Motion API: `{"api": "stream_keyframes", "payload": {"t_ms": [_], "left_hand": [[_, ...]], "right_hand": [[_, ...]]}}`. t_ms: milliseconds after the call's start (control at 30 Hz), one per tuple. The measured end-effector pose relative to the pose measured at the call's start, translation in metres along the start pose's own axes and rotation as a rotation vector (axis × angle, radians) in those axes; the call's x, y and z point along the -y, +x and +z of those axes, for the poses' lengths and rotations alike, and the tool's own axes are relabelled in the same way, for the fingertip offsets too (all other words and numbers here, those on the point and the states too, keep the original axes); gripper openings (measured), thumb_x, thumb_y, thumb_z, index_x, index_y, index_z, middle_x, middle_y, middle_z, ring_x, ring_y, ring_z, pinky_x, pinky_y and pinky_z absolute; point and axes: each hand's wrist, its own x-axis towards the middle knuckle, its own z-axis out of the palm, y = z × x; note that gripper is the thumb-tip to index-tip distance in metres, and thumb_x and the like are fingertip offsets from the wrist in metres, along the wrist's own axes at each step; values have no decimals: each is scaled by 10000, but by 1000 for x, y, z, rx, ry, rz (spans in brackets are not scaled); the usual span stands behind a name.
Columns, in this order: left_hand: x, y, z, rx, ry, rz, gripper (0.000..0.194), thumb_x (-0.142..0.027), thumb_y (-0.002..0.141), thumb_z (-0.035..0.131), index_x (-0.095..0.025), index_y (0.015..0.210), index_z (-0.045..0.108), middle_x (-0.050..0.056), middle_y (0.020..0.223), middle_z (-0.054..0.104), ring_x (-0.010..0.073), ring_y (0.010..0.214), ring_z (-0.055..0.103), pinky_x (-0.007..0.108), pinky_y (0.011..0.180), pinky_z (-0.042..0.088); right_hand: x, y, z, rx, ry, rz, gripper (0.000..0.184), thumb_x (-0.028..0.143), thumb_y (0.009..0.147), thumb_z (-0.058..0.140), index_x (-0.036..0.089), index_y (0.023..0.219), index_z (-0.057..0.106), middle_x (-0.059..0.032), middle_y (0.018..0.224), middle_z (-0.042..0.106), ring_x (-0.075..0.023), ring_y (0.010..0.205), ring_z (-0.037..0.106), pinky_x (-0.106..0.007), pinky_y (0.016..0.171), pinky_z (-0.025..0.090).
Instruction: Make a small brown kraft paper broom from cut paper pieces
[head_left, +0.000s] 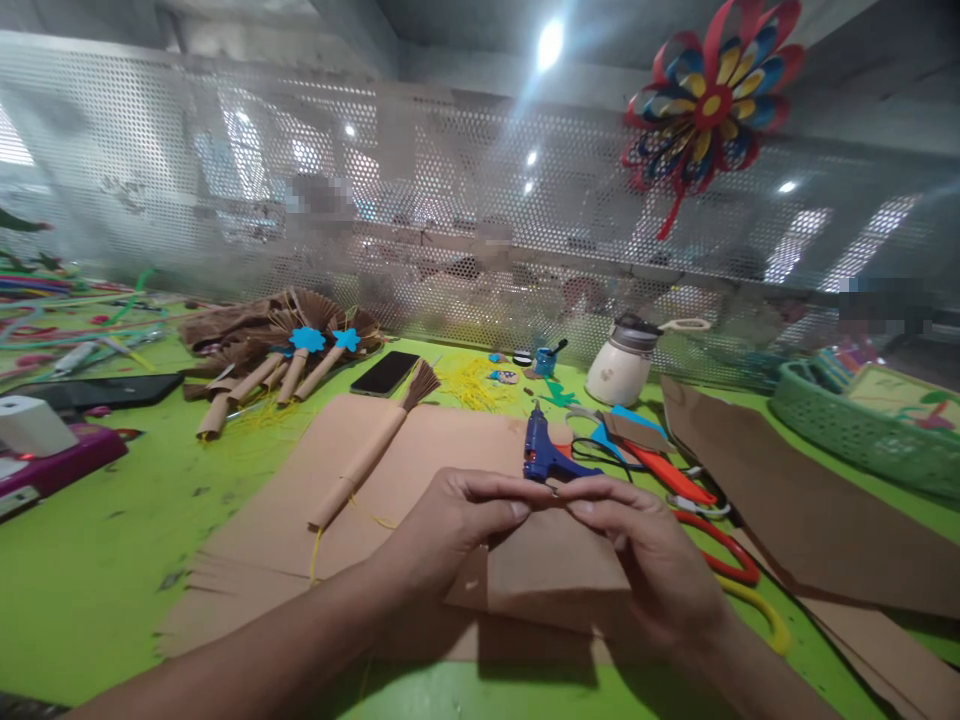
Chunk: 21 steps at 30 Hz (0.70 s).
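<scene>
My left hand [457, 520] and my right hand [645, 545] meet over the table, fingertips pinched together on the top edge of a brown paper piece [555, 580] that hangs folded below them. The hands hover above a stack of brown paper sheets [300, 510]. A rolled paper broom [375, 445] with a fringed end lies on the sheets to the left. A blue glue gun [544, 455] stands just beyond my fingertips.
Several finished paper brooms with blue flowers [285, 355] lie at back left beside a black phone [386, 372]. Red-handled scissors [697, 510], a white jug [622, 365], a green basket [862, 425] and large brown sheets [795, 500] are right. A perforated metal screen [450, 200] bounds the green table [97, 560].
</scene>
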Motion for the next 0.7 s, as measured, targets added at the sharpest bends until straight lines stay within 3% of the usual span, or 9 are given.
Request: {"api": "stream_keyframes", "payload": {"t_ms": [133,300,500,633,700], "left_hand": [[-1,-2,0,7,19,8,196,-198,694,650,-174,870,733,76,912,706,197,847,600,322,810,420],[-3,-2,0,-24,16,-11,181,-192,669,656,-175,829,738,57,799,708,164,742,586,275,709,418],[-6,-3,3,44,-63,7,189,-295,709,669,-144,806,728,64,735,687,166,741,578,273,713,414],[-4,-1,3,19,-39,-55,159,-276,680,713,-133,746,695,16,651,647,100,601,529,221,615,389],[-3,0,2,21,-54,-70,194,-244,658,731,-135,806,670,-24,572,594,71,520,476,204,566,364]], "right_hand": [[0,-1,-3,38,-3,-4,98,163,566,712,170,664,716,-16,649,652,-140,620,539,-228,565,394],[-1,-3,-2,66,-123,-94,118,234,625,717,189,734,710,-25,736,666,-158,689,547,-250,630,413],[0,-4,0,73,-244,-181,69,229,628,702,178,674,701,-35,704,665,-162,671,539,-265,614,392],[-2,0,-6,91,-349,-190,43,209,650,666,181,655,699,-11,660,640,-140,631,505,-258,607,377],[-4,2,-9,103,-370,-194,52,212,660,658,184,670,700,-6,659,630,-136,621,495,-256,594,368]]}}
